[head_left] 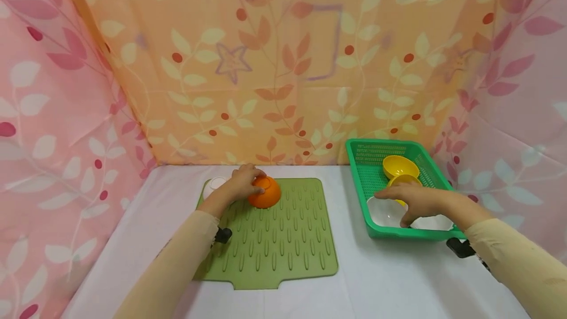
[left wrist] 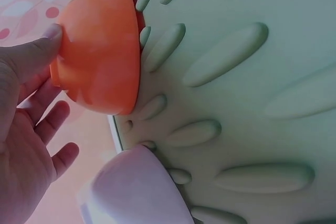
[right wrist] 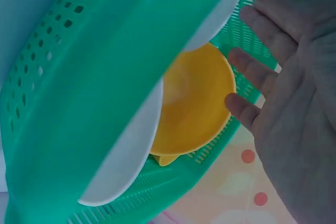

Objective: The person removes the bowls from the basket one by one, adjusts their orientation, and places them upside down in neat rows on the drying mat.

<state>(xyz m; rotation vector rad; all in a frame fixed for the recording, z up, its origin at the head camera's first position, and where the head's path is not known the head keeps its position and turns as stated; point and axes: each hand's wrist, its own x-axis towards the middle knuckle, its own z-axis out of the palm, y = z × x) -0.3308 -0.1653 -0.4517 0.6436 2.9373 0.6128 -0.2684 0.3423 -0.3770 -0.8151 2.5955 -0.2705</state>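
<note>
An orange bowl (head_left: 269,197) sits upside down near the back of the green drying mat (head_left: 283,245). My left hand (head_left: 241,182) pinches it by its base, with the thumb and a finger at the foot ring in the left wrist view. Beside it, partly behind that hand, a white bowl (left wrist: 139,187) is also turned over on the mat. My right hand (head_left: 418,202) hovers over the green basket (head_left: 357,176), fingers spread and holding nothing. Beneath and around it in the basket lie yellow bowls (head_left: 400,165) and white bowls (head_left: 383,213), openings upward.
The basket's tall perforated wall (right wrist: 94,51) stands around the bowls. A white cloth (head_left: 372,279) covers the table. Flowered curtains (head_left: 274,63) enclose the back and both sides, close behind the mat and basket.
</note>
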